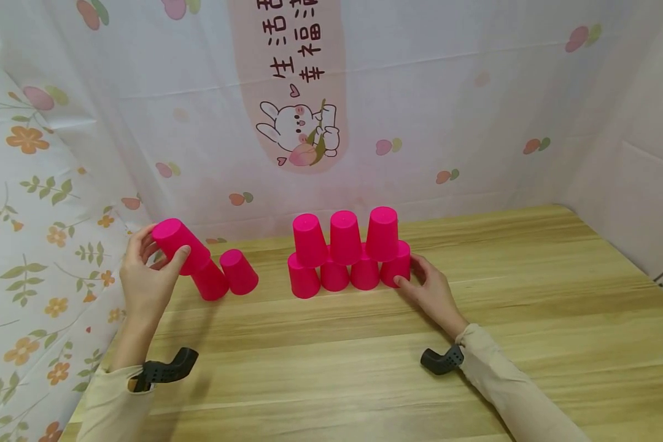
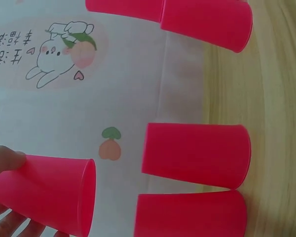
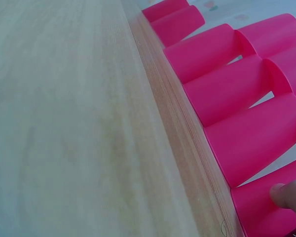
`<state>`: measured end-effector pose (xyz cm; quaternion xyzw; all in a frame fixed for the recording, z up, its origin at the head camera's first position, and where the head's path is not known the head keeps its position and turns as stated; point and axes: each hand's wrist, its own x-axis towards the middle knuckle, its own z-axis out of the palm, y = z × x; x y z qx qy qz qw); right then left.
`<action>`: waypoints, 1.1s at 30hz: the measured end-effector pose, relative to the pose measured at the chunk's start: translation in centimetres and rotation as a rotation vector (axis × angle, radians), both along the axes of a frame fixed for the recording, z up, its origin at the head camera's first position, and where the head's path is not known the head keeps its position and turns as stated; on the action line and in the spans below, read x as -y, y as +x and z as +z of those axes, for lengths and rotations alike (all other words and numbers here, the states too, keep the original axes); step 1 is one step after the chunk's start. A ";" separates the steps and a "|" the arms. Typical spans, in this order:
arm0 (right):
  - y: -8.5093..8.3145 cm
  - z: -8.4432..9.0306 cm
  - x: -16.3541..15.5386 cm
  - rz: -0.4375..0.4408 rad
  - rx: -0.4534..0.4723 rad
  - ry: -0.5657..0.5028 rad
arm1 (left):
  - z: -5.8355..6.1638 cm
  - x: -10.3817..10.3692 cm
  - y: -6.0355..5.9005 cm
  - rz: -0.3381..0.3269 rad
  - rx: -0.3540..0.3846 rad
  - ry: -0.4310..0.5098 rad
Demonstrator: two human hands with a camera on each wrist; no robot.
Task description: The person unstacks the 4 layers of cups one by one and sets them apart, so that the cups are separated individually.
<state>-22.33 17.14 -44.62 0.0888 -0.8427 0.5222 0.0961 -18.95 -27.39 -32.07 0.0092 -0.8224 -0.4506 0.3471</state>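
Two sleeved forearms are reaching in from the bottom of the head view, each wearing a black wrist mount. On the left of the frame, the left hand [image 1: 146,276] is gripping a pink cup [image 1: 180,244], thumb in front and fingers curled behind it. That held cup is tilting, its closed base pointing to the upper left and its open mouth to the lower right, so its long axis is running diagonally; in the left wrist view the cup [image 2: 47,193] is hanging clear of the two below it. Just beside it, two loose cups [image 1: 224,276] are standing mouth-down on the bench [image 1: 530,294], touching each other.

At the centre, the cup pyramid [image 1: 347,253] is standing mouth-down: four cups in the lower row, three on top, each upper cup bridging two lower ones. No cup is showing anything inside it. The right hand [image 1: 432,290] is lying on the bench with its fingertips pressing the rightmost bottom cup [image 1: 398,264]; the right wrist view is showing one fingertip [image 3: 288,193] against that cup's wall, the grip not wrapped around it.

Bare wood is stretching wide across the right and lower parts of the frame. A printed curtain [image 1: 420,110] is closing off the back edge just behind the pyramid, and a floral cloth [image 1: 27,202] is crowding the left side.
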 end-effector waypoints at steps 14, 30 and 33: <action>0.1 0.0 -0.1 0.002 -0.016 -0.012 | -2.1 -0.3 0.6 0.019 0.070 -0.010; 0.1 0.1 -0.1 0.005 -0.003 -0.022 | -3.3 -0.4 1.7 -0.031 0.009 0.043; 0.1 0.1 0.0 0.004 0.002 -0.018 | -3.4 -0.5 2.0 -0.026 0.005 0.047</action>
